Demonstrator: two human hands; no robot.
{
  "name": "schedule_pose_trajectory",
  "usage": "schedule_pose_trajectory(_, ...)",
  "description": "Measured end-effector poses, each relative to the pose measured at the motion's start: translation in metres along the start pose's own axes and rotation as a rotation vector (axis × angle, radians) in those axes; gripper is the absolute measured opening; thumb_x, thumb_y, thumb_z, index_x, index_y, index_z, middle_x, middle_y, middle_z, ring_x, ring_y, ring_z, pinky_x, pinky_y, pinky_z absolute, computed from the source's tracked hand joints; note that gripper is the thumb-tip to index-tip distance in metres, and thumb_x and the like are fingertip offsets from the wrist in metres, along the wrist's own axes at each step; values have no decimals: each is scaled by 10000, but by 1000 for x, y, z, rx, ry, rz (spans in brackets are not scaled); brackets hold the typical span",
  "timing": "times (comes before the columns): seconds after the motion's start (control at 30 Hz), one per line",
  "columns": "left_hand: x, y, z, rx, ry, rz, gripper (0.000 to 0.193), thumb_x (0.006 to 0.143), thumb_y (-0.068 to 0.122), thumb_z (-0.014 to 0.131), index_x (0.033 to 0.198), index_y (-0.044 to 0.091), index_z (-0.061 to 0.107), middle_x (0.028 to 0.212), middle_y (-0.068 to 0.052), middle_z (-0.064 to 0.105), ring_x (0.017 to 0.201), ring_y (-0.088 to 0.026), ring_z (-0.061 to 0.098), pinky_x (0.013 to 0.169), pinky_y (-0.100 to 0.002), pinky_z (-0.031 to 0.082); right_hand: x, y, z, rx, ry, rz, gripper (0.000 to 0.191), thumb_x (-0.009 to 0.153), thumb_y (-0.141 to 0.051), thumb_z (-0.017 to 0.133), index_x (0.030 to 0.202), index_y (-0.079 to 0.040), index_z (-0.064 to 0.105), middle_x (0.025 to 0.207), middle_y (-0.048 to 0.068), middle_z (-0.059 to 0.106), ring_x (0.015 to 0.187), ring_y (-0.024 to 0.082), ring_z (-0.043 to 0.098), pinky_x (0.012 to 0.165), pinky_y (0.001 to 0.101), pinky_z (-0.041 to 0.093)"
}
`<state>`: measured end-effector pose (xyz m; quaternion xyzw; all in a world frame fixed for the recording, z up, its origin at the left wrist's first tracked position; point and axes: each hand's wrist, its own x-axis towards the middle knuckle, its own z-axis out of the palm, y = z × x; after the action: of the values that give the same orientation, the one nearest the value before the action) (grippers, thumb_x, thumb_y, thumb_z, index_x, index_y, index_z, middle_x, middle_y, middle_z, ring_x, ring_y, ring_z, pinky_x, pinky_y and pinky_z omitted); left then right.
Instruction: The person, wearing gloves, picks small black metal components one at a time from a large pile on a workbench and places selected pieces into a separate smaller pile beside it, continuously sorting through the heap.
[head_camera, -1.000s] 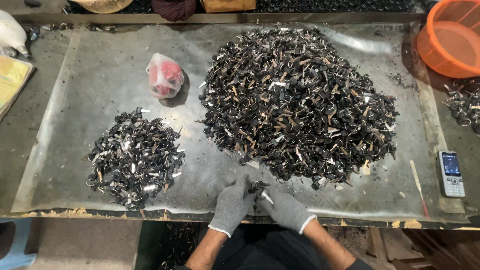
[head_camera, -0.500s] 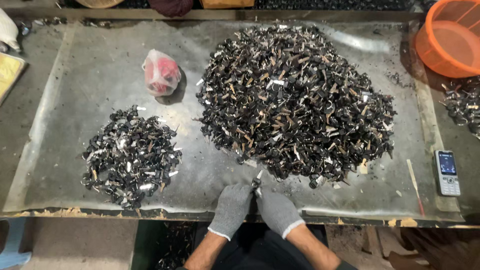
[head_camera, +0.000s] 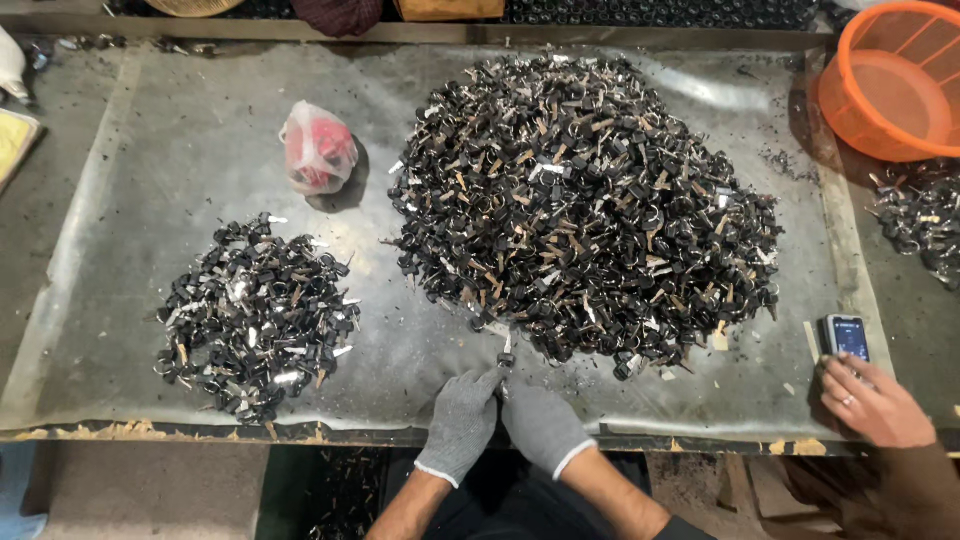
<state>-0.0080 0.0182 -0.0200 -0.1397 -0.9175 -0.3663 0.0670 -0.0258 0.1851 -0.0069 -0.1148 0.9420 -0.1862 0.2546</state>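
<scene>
Grey matting is covering the bench; gloved left hand (head_camera: 458, 422) and right hand (head_camera: 540, 425) are pinching one small black piece (head_camera: 506, 358) together, small pile (head_camera: 255, 315) sorted, large heap (head_camera: 585, 205) remaining.

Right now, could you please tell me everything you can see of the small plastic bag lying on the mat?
The small plastic bag is thin, translucent and whitish, with red contents showing through that I cannot identify. It looks bunched and closed at the top and bulges into a rounded lump. It lies on the grey mat, up and left of the large pile of small dark parts and above the small pile. Nothing touches it but the mat; no hand is near it.
</scene>
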Motion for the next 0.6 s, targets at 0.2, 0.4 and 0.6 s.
schedule_pose_trajectory(0.2,-6,1,3,118,21,-66,196,854,100,680,1040,43,651,841,-128,659,827,-347,649,754,-479,501,-2,8,-14,223,113,-104,586,982,-275,568,1442,-1,329,895,236,719,837,448,721,757,543,574)
schedule_pose_trajectory(0.4,-6,9,-4,101,34,-82,114,790,170,729,822,75,673,751,-142,648,730,-378,639,657,-515,478,-31,1,-15,111,45,41,518,964,-279,593,1406,-71,421,844,202,735,782,406,737,697,524,579)
schedule_pose_trajectory(0.6,-1,8,-5,-3,-6,-50,34,773,101,687,764,77,666,739,-122,648,741,-360,650,681,-504,488,-28,-15,-10,-110,154,29,214,992,-201,558,1117,-29,539,940,173,710,736,352,760,587,459,622)
